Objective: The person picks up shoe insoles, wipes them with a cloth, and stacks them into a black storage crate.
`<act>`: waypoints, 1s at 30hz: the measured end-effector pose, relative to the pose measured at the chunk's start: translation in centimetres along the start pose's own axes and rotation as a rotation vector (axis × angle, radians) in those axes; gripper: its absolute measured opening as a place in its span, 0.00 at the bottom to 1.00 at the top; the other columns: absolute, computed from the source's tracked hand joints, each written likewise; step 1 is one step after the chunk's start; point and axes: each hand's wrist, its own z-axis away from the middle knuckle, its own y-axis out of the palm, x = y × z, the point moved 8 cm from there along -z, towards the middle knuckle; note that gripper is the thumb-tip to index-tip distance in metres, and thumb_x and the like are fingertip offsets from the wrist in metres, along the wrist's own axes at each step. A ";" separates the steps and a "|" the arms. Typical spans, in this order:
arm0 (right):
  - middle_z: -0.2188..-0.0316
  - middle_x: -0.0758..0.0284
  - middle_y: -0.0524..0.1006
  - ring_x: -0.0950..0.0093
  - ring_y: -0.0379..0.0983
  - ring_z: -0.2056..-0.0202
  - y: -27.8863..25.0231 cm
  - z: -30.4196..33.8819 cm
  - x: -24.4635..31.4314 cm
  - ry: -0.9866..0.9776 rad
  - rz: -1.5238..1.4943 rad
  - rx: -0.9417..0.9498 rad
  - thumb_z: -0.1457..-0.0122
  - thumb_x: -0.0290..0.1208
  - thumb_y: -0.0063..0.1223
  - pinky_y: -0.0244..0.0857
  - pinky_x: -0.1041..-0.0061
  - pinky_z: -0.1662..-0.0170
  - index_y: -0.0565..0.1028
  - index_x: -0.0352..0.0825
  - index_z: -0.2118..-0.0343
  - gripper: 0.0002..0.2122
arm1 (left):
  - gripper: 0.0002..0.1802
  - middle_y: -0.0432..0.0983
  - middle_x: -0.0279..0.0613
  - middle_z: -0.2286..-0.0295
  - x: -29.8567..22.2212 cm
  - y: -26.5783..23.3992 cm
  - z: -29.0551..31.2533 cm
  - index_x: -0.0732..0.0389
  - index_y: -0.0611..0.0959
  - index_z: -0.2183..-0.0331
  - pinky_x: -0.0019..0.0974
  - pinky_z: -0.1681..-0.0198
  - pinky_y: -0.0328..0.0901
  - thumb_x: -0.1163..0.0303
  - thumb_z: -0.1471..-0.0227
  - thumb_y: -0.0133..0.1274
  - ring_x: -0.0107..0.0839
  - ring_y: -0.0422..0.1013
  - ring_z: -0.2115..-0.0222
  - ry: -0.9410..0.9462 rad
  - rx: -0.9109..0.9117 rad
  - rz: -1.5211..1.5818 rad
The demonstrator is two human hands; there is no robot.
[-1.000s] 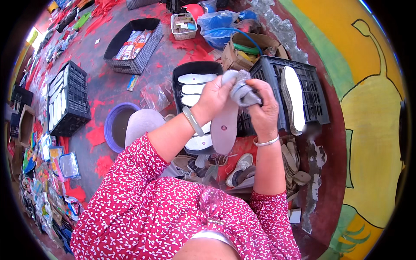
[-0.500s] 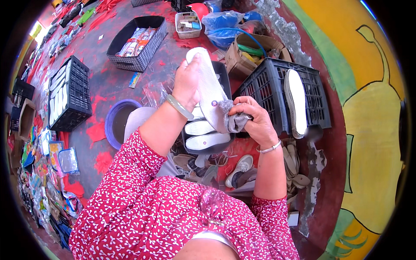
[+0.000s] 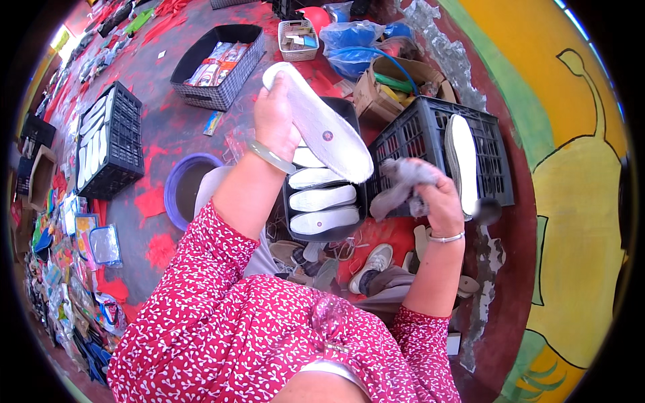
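Observation:
My left hand (image 3: 277, 114) grips the narrower end of a white shoe insole (image 3: 327, 127) that bears a small round dark mark. The insole is tilted, its broad end toward the right, above a dark bin (image 3: 361, 201) holding several white insoles (image 3: 324, 199). To the right of that, my right hand (image 3: 440, 201) is closed on a crumpled grey cloth (image 3: 406, 180), held apart from the insole. More insoles (image 3: 461, 154) lie stacked on an upturned black plastic crate (image 3: 490, 151) just beyond my right hand.
A purple-rimmed bucket (image 3: 176, 213) stands left of my left arm. Farther left is a black crate (image 3: 124, 134) of insoles. At the back are a checked box (image 3: 232, 91), a white basket (image 3: 299, 55) and a cardboard box (image 3: 366, 101). A painted wall (image 3: 578, 215) borders the right.
The grey cloth has come off the insole's broad end, and my right hand has drawn it right and slightly down. My left hand has shifted a little left with the insole.

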 end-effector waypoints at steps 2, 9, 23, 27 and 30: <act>0.57 0.64 0.73 0.75 0.70 0.58 -1.2 -0.2 -0.4 0.009 -0.252 -0.113 0.40 0.24 0.41 0.63 0.77 0.53 0.67 0.29 0.51 0.15 | 0.14 0.73 0.39 0.69 -0.2 1.4 0.9 0.62 0.73 0.61 0.35 0.64 0.68 0.63 0.44 0.47 0.30 0.71 0.69 0.079 0.100 -0.069; 0.53 0.63 0.69 0.75 0.67 0.52 4.1 -1.8 -0.1 -0.049 -0.381 -0.033 0.39 0.26 0.41 0.60 0.77 0.48 0.62 0.29 0.47 0.18 | 0.12 0.76 0.39 0.76 1.1 6.1 6.4 0.63 0.77 0.65 0.29 0.72 0.64 0.64 0.44 0.47 0.26 0.71 0.77 0.481 0.409 -0.598; 0.67 0.72 0.75 0.82 0.70 0.66 6.6 -2.6 -1.9 -0.013 -0.238 -0.098 0.51 0.14 0.51 0.65 0.84 0.62 0.73 0.29 0.61 0.13 | 0.08 0.74 0.43 0.75 2.0 8.2 10.5 0.62 0.79 0.66 0.29 0.70 0.64 0.69 0.47 0.50 0.33 0.70 0.75 0.718 0.639 -0.806; 0.71 0.72 0.75 0.84 0.70 0.69 6.5 -2.7 -1.9 0.003 -0.072 -0.086 0.51 0.15 0.52 0.65 0.84 0.64 0.74 0.29 0.64 0.11 | 0.10 0.70 0.45 0.81 3.0 6.5 8.7 0.63 0.77 0.70 0.32 0.75 0.62 0.65 0.46 0.49 0.38 0.67 0.80 0.544 0.450 -0.684; 0.72 0.72 0.76 0.84 0.70 0.71 6.5 -2.7 -2.4 0.035 0.049 -0.072 0.52 0.16 0.53 0.66 0.83 0.65 0.74 0.29 0.64 0.10 | 0.14 0.74 0.31 0.74 3.3 6.0 7.6 0.65 0.77 0.64 0.24 0.71 0.64 0.63 0.43 0.47 0.17 0.67 0.75 0.385 0.404 -0.730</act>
